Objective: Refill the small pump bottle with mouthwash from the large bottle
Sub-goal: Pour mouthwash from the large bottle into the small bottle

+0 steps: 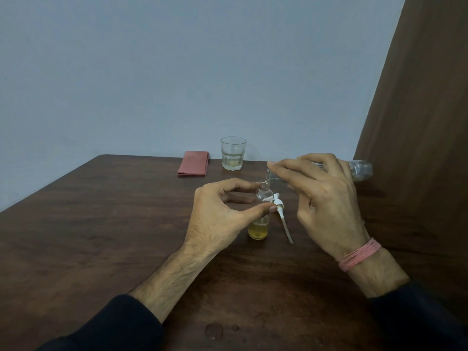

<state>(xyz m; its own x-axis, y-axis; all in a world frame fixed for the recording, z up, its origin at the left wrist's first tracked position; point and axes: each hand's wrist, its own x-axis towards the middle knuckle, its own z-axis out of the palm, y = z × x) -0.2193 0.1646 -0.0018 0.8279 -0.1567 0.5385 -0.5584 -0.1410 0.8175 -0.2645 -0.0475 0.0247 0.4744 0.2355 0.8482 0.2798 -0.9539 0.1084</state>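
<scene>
The small clear bottle [262,198] stands upright on the dark wooden table [101,224], uncapped, with yellow liquid filling its lowest part. My left hand [222,214] pinches it between thumb and forefinger around the shoulder. My right hand [326,198] grips the large clear bottle [359,169], tipped almost flat, its mouth just above the small bottle's opening. The large bottle looks nearly empty; no stream is visible. The white pump head with its dip tube [282,216] lies on the table right beside the small bottle.
A drinking glass [233,153] with a little pale liquid stands at the table's far edge. A folded pink cloth [193,163] lies left of it. A brown curtain [417,110] hangs at the right. Small wet spots [215,330] mark the near tabletop.
</scene>
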